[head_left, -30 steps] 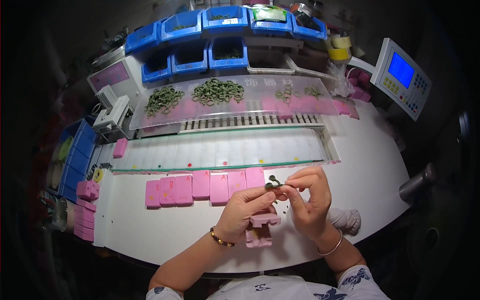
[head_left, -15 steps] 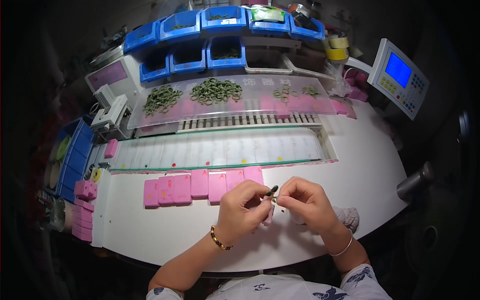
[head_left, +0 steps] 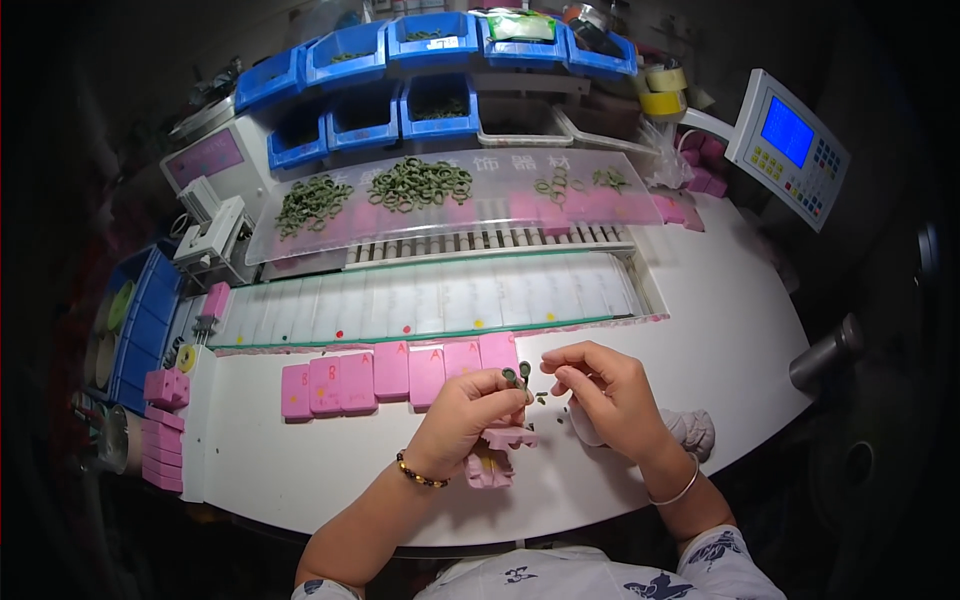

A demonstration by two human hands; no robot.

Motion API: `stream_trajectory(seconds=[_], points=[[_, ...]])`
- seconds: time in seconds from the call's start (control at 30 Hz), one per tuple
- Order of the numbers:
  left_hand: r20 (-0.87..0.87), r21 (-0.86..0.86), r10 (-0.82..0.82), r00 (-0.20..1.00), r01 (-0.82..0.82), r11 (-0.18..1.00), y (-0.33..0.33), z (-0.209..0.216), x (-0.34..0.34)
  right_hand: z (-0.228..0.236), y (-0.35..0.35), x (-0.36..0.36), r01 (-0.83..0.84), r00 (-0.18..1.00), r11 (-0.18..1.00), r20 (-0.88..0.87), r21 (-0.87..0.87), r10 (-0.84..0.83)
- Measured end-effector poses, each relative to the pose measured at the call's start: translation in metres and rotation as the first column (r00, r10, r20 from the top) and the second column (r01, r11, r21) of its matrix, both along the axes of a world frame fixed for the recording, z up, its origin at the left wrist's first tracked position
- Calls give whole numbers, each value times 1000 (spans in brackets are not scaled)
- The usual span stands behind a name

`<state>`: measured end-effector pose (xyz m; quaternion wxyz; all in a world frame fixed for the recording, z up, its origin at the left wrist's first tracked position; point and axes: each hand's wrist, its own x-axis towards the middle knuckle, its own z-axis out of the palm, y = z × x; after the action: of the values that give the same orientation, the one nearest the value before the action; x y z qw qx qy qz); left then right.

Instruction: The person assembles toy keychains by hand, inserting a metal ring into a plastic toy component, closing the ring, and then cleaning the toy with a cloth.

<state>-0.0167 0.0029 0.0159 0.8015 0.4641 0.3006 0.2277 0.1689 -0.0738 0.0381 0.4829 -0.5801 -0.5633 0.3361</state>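
My left hand (head_left: 470,410) is closed in a pinch on a small dark green piece with two round ends (head_left: 517,373). Just under its fingers shows a notched pink block (head_left: 510,437); I cannot tell whether the hand holds it too. Another notched pink block (head_left: 490,471) appears below that one, close to the left wrist. My right hand (head_left: 602,392) hovers to the right with thumb and forefinger apart, and nothing shows between them. Small green scraps (head_left: 541,399) lie on the white table (head_left: 330,470) between the hands. Beside the right wrist is a crumpled whitish cloth (head_left: 693,432).
Several flat pink blocks (head_left: 392,370) stand in a row before a glass-edged white panel (head_left: 420,295). Behind it, a translucent shelf (head_left: 500,215) carries heaps of green rings (head_left: 420,183). Blue bins (head_left: 440,105) rise at the back; a control screen (head_left: 788,133) stands right.
The right hand's fingertips have parted and drawn away from the green piece. My left hand has shifted left and turned, so two round ends and more of the pink blocks now show.
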Motion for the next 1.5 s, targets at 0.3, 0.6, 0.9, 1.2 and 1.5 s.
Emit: stream_trajectory(seconds=[0.3, 0.6, 0.9, 1.2, 1.5], points=[[-68, 94, -81, 994, 87, 992, -7, 1, 1, -6, 2, 1, -185, 947, 976, -285, -113, 147], [-41, 24, -113, 993, 114, 993, -6, -3, 3, -5, 2, 1, -201, 943, 971, -294, -127, 157], [-40, -33, -145, 989, 144, 989, -4, -3, 2, -5, 1, -1, -194, 943, 970, -300, -145, 144], [-33, 10, -171, 985, 172, 985, -6, -12, 1, 3, -3, -3, -220, 934, 954, -328, -205, 145], [-148, 159, -121, 982, 144, 977, -9, -13, 5, -1, -2, 0, -227, 940, 958, -298, -176, 168]])
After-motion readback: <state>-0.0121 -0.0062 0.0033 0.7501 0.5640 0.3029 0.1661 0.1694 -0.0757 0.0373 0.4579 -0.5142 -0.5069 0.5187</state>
